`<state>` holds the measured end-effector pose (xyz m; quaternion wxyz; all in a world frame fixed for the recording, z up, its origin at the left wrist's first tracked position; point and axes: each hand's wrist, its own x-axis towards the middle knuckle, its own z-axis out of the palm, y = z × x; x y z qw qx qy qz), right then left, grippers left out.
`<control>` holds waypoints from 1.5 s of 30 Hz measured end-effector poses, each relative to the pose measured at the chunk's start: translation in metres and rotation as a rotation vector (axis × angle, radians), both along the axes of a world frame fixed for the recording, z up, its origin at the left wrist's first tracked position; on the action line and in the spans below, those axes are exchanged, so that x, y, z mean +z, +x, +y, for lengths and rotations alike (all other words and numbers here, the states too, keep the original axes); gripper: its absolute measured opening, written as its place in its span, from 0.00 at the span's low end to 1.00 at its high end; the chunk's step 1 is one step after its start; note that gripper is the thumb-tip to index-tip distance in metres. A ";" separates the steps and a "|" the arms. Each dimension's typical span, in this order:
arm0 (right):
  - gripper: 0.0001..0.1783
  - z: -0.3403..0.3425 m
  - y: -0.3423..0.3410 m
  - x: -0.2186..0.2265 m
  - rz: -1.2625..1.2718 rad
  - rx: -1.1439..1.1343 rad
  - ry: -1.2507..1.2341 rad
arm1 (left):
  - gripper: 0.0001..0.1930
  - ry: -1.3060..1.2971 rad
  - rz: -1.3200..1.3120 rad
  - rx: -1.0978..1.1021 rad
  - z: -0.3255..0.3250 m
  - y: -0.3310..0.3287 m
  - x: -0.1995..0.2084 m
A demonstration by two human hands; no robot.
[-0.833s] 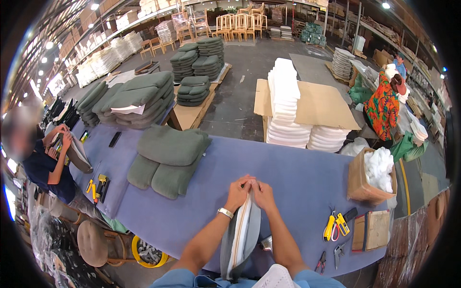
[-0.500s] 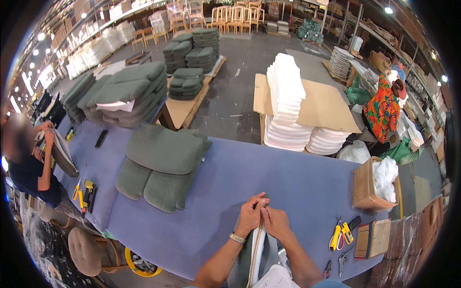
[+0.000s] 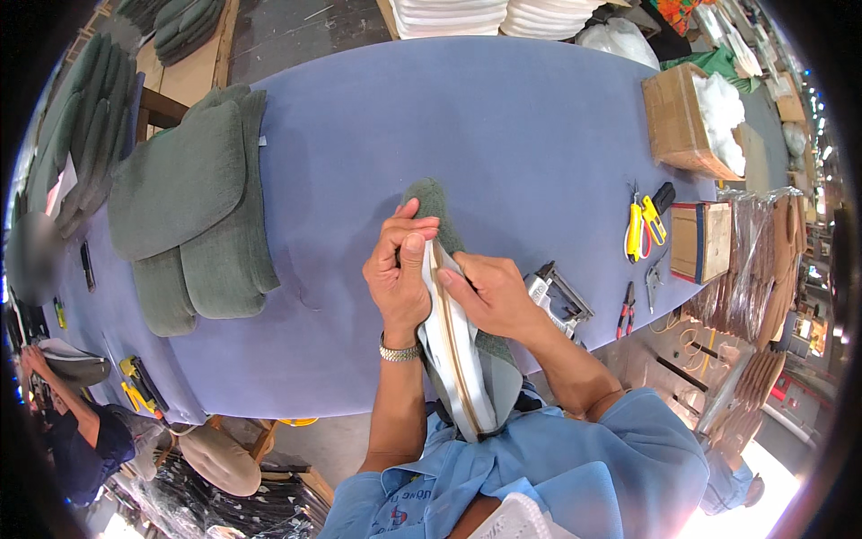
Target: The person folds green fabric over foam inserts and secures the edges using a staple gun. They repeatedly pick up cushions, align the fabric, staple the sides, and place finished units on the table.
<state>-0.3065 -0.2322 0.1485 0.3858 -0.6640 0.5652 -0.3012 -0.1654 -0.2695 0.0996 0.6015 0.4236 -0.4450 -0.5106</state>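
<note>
A dark green cushion (image 3: 429, 195) stands on edge between my hands and my body, its zipped side facing me. Along that side runs a brown zip (image 3: 452, 341) with white material on both sides of it. My left hand (image 3: 400, 269) grips the left side of the cushion near the zip's far end, fingers bent over the edge. From the right, my right hand (image 3: 492, 292) holds the opposite side, thumb pressed beside the zip. The zip's far end and any slider there are hidden by my fingers.
Green cushions (image 3: 184, 216) are piled left on the blue table (image 3: 359, 108). To the right lie a staple gun (image 3: 558, 301), red-handled pliers (image 3: 626, 310), yellow-handled tools (image 3: 639, 229) and a carton (image 3: 678, 126) of white stuffing. A co-worker (image 3: 81, 431) handles a cushion at far left.
My view has tilted down toward my body and turned right. Both hands remain on the cushion; my right hand now sits lower along the zip, apart from the left. The staple gun has come into view.
</note>
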 end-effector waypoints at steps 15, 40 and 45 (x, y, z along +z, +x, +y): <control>0.23 -0.073 0.017 -0.043 -0.523 -0.112 0.128 | 0.09 0.077 -0.139 0.083 0.007 0.008 0.010; 0.32 0.057 -0.096 -0.096 -0.160 -0.327 0.273 | 0.25 0.069 -0.201 -0.430 -0.054 0.003 -0.004; 0.34 0.196 -0.202 -0.174 0.449 -0.311 -0.004 | 0.28 0.039 -0.230 -0.429 -0.053 -0.009 -0.012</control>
